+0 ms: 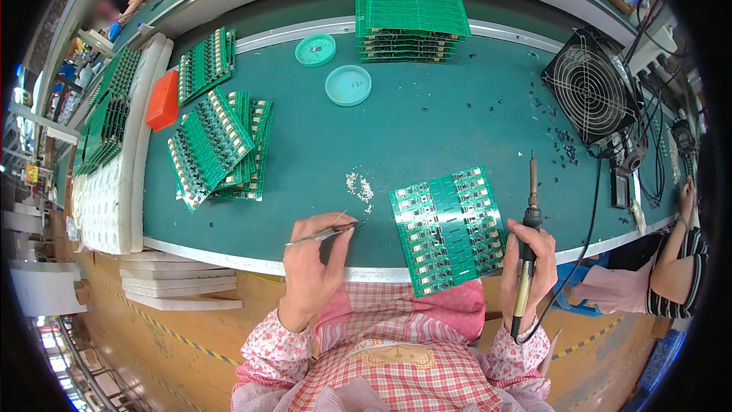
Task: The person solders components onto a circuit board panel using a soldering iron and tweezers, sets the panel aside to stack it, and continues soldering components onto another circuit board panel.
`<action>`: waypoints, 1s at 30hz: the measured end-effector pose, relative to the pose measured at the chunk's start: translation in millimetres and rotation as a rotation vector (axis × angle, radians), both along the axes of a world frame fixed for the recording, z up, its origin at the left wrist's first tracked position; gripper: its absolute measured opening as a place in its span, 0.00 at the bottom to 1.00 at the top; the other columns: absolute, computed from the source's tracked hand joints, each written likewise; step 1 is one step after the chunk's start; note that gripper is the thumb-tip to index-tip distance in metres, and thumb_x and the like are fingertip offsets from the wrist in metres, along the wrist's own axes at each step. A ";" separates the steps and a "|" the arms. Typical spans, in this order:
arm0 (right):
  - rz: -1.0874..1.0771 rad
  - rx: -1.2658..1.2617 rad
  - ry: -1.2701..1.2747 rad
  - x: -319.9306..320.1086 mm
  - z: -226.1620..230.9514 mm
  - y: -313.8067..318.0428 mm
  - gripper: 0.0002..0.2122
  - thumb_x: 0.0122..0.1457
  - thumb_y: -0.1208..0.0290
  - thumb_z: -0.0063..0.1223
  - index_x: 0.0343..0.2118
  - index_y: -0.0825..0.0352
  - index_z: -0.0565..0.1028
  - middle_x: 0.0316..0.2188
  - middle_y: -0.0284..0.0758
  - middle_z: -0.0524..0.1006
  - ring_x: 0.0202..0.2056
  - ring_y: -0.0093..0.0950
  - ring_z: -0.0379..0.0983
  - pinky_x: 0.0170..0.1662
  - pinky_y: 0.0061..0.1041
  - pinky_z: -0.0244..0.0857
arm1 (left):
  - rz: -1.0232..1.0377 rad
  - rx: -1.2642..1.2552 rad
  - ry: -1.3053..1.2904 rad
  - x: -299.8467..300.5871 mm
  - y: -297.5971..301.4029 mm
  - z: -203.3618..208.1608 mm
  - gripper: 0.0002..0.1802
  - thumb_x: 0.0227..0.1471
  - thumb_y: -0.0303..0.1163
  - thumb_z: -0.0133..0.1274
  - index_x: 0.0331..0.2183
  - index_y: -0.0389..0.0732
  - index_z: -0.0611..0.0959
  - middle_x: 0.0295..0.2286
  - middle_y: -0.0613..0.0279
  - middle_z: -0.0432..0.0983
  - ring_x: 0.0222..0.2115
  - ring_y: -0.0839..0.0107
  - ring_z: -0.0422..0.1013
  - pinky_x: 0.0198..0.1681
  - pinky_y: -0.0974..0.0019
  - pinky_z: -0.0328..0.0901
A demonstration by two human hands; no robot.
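Observation:
My left hand [314, 263] pinches metal tweezers [326, 233] whose tips point right, toward a green circuit board panel [448, 227] lying at the near edge of the green bench. My right hand [529, 265] grips a soldering iron [529, 238] by its dark handle, tip pointing up and away, just right of that panel. A small heap of tiny pale parts [360, 186] lies on the mat between the tweezers and the panel's far corner.
Fanned green boards [217, 146] lie at left beside an orange box [163, 101] and white foam trays [107, 206]. A tall stack of panels [410, 17] and two round teal lids [348, 85] sit at the back. A black fan [592, 91] stands right; another person's arm [677, 259] is beside it.

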State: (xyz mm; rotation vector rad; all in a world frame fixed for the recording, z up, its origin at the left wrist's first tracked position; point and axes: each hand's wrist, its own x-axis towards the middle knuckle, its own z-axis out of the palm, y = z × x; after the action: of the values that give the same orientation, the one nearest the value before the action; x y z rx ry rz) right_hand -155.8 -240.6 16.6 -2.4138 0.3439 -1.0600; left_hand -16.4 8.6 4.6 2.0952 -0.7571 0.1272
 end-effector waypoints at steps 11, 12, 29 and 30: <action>0.008 -0.007 -0.007 2.7 -1.0 -0.8 0.14 0.52 0.88 0.60 0.41 0.67 0.75 0.35 0.38 0.82 0.34 0.37 0.76 0.43 0.34 0.69 | 0.013 0.012 -0.021 1.6 -1.3 0.7 0.05 0.53 0.16 0.56 0.35 0.31 0.81 0.37 0.54 0.79 0.35 0.63 0.77 0.39 0.67 0.70; 0.008 -0.006 -0.005 2.5 -1.1 -0.5 0.14 0.52 0.88 0.61 0.41 0.68 0.76 0.35 0.38 0.82 0.34 0.37 0.76 0.43 0.34 0.70 | 0.014 0.017 -0.024 1.7 -1.4 1.3 0.05 0.53 0.16 0.56 0.34 0.31 0.81 0.36 0.53 0.79 0.35 0.62 0.77 0.39 0.67 0.70; 0.118 0.005 -0.021 18.2 7.5 6.4 0.18 0.45 0.88 0.65 0.42 0.67 0.80 0.29 0.38 0.76 0.30 0.35 0.75 0.36 0.31 0.70 | 0.042 -0.087 0.077 6.4 -58.4 8.3 0.04 0.51 0.20 0.59 0.32 0.35 0.82 0.36 0.58 0.81 0.33 0.56 0.75 0.37 0.60 0.68; 0.123 0.008 -0.007 18.4 7.7 6.4 0.19 0.45 0.88 0.66 0.42 0.66 0.80 0.28 0.38 0.74 0.29 0.34 0.73 0.34 0.30 0.69 | 0.038 -0.066 0.049 7.0 -60.1 7.5 0.05 0.50 0.20 0.59 0.33 0.35 0.82 0.36 0.58 0.81 0.33 0.56 0.75 0.37 0.60 0.68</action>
State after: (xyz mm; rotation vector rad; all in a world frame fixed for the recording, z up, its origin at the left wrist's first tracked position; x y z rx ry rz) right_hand -137.4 -234.3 24.3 -2.3901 0.1947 -1.0100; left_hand -9.4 -51.5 12.1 2.0432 -0.6757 0.1194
